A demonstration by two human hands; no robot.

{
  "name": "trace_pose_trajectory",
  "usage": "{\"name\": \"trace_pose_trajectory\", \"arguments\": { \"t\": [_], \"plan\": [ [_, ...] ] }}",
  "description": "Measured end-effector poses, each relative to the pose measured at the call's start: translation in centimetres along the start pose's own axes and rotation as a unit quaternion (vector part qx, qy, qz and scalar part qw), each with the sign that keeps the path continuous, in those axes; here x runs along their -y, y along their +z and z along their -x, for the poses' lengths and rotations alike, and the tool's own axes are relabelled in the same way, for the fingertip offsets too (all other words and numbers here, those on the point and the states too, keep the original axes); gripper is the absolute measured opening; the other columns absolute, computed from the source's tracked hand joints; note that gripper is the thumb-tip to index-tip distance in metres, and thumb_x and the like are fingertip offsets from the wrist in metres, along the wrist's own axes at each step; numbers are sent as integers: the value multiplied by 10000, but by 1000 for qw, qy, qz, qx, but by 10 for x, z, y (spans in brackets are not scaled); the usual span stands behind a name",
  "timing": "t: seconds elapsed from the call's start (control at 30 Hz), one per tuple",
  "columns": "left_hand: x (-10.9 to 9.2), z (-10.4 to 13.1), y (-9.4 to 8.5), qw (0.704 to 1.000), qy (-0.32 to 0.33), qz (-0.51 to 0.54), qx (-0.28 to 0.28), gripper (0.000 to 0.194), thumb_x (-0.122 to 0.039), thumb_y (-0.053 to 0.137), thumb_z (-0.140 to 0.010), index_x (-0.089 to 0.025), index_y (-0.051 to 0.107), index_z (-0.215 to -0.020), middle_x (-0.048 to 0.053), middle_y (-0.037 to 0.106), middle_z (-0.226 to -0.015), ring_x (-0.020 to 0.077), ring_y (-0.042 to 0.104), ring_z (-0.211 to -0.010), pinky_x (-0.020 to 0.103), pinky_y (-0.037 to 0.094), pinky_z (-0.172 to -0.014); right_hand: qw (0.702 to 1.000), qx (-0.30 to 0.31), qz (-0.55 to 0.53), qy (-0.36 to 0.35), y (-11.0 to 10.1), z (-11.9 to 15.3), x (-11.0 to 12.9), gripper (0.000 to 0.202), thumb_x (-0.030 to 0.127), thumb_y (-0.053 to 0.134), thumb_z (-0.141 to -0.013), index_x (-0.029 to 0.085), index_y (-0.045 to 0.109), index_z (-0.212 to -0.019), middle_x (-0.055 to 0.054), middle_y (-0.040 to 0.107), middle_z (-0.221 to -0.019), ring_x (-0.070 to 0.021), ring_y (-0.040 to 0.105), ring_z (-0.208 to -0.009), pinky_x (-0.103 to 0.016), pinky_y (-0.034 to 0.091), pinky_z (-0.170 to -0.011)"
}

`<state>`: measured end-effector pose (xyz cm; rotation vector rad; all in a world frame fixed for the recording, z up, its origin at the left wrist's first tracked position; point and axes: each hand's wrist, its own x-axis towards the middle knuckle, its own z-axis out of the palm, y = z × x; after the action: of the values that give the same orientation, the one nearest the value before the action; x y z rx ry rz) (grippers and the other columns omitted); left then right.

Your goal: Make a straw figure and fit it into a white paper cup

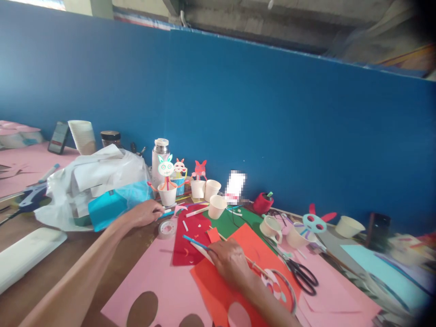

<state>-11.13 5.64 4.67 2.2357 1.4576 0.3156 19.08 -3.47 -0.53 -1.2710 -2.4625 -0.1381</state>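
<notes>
My left hand is closed, fingers pinched together near several thin pens and sticks beside the white paper cups. What sits in that pinch is too small to make out. Over the orange paper, my right hand is closed round a thin blue-and-white stick that points up and left. A roll of clear tape lies just below my left hand. Red paper with small scraps is left of my right hand. Black-handled scissors lie to its right, near a ring-shaped band.
A plastic bag stands at left, with a long white case before it. Rabbit-faced paper figures stand in cups near a flask. A lit phone leans against the blue partition. Pink paper has round holes.
</notes>
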Motion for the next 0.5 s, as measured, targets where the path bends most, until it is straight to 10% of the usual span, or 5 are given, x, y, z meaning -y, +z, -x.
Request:
{"name": "trace_pose_trajectory", "arguments": {
  "t": [0.5],
  "plan": [
    [-2, -10, 19, 991, -58, -86, -85, 214, -217, 444, -723, -198, 635, -627, 55, 677, -770, 195, 584, -699, 251, 347, -601, 1000, -1, 8, -9, -2, 0, -1, 219, 220, 443, -884, 205, 604, -737, -2, 640, -673, -124, 571, -654, -254, 287, -611]
  ]
}}
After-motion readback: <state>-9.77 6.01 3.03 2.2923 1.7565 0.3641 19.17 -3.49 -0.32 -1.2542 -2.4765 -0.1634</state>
